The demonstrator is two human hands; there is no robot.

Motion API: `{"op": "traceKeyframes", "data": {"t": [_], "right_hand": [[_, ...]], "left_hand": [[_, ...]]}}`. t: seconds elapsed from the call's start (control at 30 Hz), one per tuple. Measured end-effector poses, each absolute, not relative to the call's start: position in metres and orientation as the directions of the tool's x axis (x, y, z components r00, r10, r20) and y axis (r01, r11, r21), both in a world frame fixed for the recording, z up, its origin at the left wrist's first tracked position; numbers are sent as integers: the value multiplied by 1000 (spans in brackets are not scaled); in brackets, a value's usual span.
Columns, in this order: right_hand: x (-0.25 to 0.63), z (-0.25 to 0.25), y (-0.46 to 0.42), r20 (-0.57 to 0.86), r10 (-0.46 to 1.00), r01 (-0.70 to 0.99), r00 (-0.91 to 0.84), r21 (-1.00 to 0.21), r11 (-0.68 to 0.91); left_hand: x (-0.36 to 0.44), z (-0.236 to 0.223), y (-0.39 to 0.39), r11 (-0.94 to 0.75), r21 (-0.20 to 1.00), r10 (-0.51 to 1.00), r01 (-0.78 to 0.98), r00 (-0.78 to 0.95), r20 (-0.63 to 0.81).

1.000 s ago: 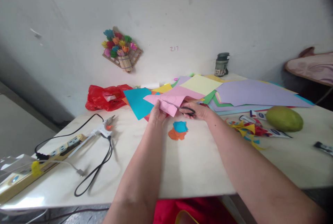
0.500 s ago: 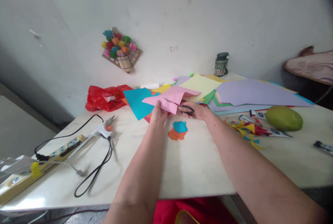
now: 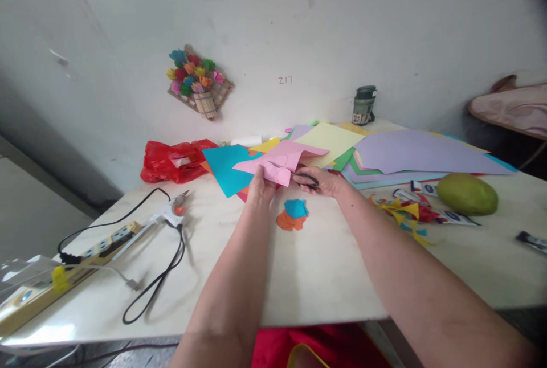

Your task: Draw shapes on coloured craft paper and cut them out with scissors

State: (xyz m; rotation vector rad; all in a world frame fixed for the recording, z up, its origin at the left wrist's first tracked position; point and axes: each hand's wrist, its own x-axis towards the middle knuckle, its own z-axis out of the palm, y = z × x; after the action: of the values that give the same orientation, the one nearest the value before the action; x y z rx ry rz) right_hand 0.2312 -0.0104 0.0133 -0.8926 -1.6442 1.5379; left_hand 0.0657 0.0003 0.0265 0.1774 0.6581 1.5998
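Note:
My left hand (image 3: 261,184) pinches the near edge of a pink paper sheet (image 3: 294,154) that has rounded outlines drawn on it. A cut runs into the sheet from its right side. In my right hand (image 3: 322,180) is a pair of scissors (image 3: 308,180) with dark handles, fingers closed round them. Their blades are mostly hidden at the paper's right edge. Below the hands on the table lie cut blue paper pieces (image 3: 296,208), resting on orange paper pieces (image 3: 290,221). A blue sheet (image 3: 231,167) lies behind my left hand.
Stacked coloured sheets (image 3: 419,151) cover the back right. Nearer are paper scraps (image 3: 401,211), glue tubes (image 3: 455,218) and a green fruit (image 3: 467,193). A glue gun (image 3: 173,211), power strip (image 3: 72,274) and red plastic bag (image 3: 160,166) occupy the left. A tumbler (image 3: 364,106) stands behind.
Almost nothing differs. The near right corner of the pink sheet has shifted very slightly, while both hands keep their hold in about the same place.

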Motion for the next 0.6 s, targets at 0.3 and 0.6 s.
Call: {"op": "traceKeyframes", "data": {"t": [0.3,0.6], "right_hand": [[229,16,-9,-11,885,12,-465,-1000,-6],[230,11,-3,44,860,-76,-508,-997,6]], "left_hand": [[66,23,2,-4,511,960,-859,-147,-239],[68,24,1,-22,510,962,-860,-157,-224]]}}
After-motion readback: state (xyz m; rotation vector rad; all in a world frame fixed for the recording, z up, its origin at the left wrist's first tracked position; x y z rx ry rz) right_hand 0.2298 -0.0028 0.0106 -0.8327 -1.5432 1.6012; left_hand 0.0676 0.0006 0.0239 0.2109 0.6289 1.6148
